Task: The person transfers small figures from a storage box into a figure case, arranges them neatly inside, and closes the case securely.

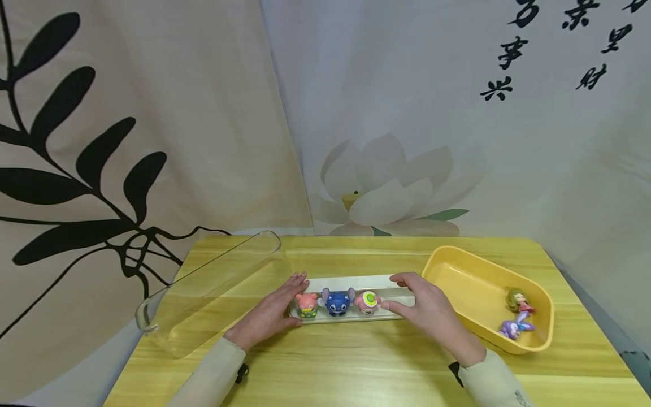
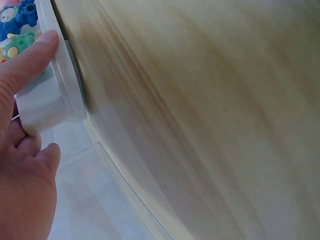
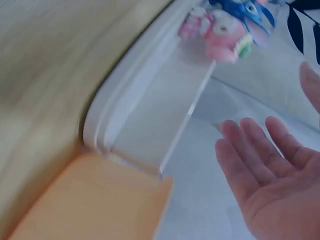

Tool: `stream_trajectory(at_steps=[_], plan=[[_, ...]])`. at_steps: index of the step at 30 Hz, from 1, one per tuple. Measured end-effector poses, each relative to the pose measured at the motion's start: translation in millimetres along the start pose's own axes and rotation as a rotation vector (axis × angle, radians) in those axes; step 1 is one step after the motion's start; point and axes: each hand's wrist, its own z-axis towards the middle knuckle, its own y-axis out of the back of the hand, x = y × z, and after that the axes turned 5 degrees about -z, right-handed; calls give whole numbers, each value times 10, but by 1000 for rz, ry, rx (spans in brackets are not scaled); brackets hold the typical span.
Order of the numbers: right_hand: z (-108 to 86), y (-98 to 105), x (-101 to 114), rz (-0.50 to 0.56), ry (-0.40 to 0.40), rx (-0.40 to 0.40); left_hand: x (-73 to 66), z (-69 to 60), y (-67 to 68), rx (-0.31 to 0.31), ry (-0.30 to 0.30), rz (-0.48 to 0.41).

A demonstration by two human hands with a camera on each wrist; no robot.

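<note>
The left hand clamps the end of the white tray at its three o'clock (thumb over the rim); the right hand, fingers apart, has the pink figure just beside it, at nine o'clock.

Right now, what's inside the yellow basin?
Inside the yellow basin are two small figures: a green-haired figure and a purple, long-eared figure, both toward its right end. The floor directly beneath them is covered.
</note>
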Motion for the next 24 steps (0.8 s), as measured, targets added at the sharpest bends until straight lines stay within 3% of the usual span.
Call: stream_trajectory(at_steps=[14,24], plan=[[-224,604,-350,7,-62,-111,1,-3,25,-2,-26,-1],[-375,876,-600,35,-132,-140,7,-6,25,8,-31,-14]])
